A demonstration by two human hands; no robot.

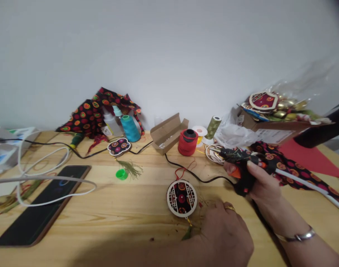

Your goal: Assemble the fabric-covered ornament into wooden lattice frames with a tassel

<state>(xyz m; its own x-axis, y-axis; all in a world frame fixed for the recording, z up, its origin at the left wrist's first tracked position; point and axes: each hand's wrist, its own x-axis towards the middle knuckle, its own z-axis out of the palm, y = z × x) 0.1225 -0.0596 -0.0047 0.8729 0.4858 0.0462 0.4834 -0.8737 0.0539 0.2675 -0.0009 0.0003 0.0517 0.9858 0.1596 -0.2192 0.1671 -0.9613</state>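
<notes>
My right hand (262,185) is wrapped around a black hot glue gun (243,172) with an orange trigger. Its nozzle points left, and a white glue stick (303,181) sticks out of its back end. My left hand (225,231), a ring on one finger, is low over the table with its fingers curled together; whatever they hold is hidden. Just left of those fingers lies a round ornament (182,198) with a pale lattice frame over dark patterned fabric. A red cord (182,172) runs from its top, and a green tassel (187,233) at its bottom is partly hidden by my left hand.
A phone (44,207) and white cable lie left. Behind stand a teal thread cone (130,128), an open cardboard box (169,135), a red thread spool (187,142) and an olive spool (214,127). A filled carton (269,128) sits right. The black cord (203,180) crosses the table.
</notes>
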